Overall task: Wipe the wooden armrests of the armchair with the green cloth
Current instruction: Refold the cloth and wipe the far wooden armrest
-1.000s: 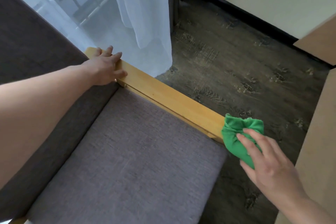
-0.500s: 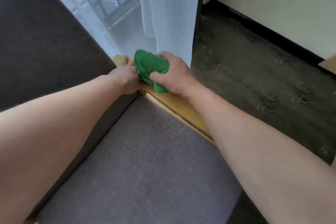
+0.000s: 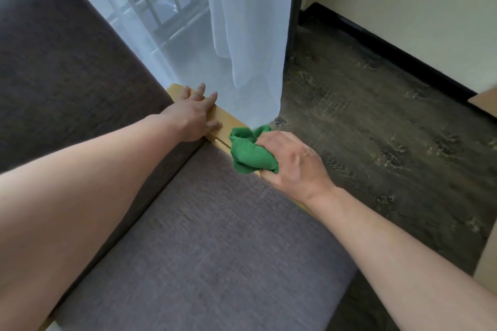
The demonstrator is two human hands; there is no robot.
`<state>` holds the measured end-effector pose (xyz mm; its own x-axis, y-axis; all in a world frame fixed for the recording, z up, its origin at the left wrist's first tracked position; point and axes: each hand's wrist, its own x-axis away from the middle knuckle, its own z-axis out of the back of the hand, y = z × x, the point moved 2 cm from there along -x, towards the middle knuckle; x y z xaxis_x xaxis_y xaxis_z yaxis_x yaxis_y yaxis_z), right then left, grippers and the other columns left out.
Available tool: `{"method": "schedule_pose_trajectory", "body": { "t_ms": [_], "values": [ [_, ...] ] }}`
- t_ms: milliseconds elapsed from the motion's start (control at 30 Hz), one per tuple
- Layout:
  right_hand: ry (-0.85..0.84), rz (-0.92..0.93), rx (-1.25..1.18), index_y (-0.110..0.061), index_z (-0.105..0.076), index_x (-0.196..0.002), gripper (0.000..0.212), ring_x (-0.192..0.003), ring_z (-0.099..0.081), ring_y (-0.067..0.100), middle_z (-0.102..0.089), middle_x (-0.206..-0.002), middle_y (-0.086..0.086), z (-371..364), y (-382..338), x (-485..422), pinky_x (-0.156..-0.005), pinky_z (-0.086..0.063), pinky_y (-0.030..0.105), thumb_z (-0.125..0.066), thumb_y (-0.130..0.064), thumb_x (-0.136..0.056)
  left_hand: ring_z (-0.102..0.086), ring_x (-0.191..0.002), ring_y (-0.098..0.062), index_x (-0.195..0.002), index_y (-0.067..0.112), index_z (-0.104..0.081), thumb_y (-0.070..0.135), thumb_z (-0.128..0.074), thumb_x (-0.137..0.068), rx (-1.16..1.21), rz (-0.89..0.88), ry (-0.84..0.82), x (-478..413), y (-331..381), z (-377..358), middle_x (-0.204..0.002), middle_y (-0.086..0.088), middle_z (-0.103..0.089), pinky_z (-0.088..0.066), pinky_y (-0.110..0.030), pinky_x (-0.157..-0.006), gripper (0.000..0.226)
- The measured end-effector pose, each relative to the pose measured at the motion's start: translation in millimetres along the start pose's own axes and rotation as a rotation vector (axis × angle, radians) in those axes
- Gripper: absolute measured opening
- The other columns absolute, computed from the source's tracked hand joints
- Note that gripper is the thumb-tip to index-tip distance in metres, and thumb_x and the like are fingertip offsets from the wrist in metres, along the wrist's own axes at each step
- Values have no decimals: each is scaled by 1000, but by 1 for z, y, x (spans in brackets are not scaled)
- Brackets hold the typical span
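Observation:
The light wooden armrest (image 3: 224,122) runs along the right side of the grey seat cushion (image 3: 215,244), from the dark backrest toward me. My right hand (image 3: 293,161) presses the bunched green cloth (image 3: 248,152) onto the armrest about a third of the way from its far end. My left hand (image 3: 195,113) lies flat on the far end of the armrest, fingers spread, a short gap from the cloth. My right forearm hides the near stretch of the armrest.
A sheer white curtain (image 3: 242,35) hangs just behind the armrest, touching the dark wood-pattern floor (image 3: 376,129). A black skirting board (image 3: 390,43) and cream wall stand at the right. The brown backrest (image 3: 67,62) fills the left. A tan furniture edge (image 3: 486,258) is at far right.
My right hand swept the cloth from the near end up the armrest to my left hand, and has now slid back a little toward me. My left hand stayed on the far end.

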<state>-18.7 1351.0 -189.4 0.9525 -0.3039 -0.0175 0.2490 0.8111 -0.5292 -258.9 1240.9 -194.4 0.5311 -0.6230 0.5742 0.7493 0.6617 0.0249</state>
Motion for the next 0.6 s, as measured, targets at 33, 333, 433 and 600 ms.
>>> {"method": "schedule_pose_trajectory", "body": {
  "t_ms": [33,333,433,600],
  "values": [
    [-7,11,14,-18,-65,-123,55,-117,-62,25,-70,-124,-1,1,3,6,-96,-55,42,-80,-28,-71,8,-158,-43,-164,27,0,58,-44,-99,-1,11,11,3,1,2,-173,-9,10,-7,-54,-128,84],
    [-42,32,129,-18,-65,-127,58,-123,-60,25,-66,-132,0,19,26,58,-101,-52,40,-81,-25,-72,11,-158,-43,-164,29,-5,62,-35,-98,-26,-10,-2,-1,-1,-2,-173,-9,12,-6,-56,-127,80],
    [-53,25,164,-18,-64,-128,61,-124,-59,26,-65,-133,0,25,36,79,-102,-53,42,-83,-25,-71,12,-159,-36,-164,31,0,55,-43,-101,70,35,17,6,4,0,-173,-2,13,-6,-54,-127,80],
    [-65,-8,194,-17,-62,-128,68,-126,-58,27,-63,-135,-1,36,52,119,-102,-53,47,-88,-20,-65,13,-159,-33,-164,31,2,52,-43,-102,107,43,34,11,9,0,-173,-1,14,-6,-52,-127,79]
  ]
}}
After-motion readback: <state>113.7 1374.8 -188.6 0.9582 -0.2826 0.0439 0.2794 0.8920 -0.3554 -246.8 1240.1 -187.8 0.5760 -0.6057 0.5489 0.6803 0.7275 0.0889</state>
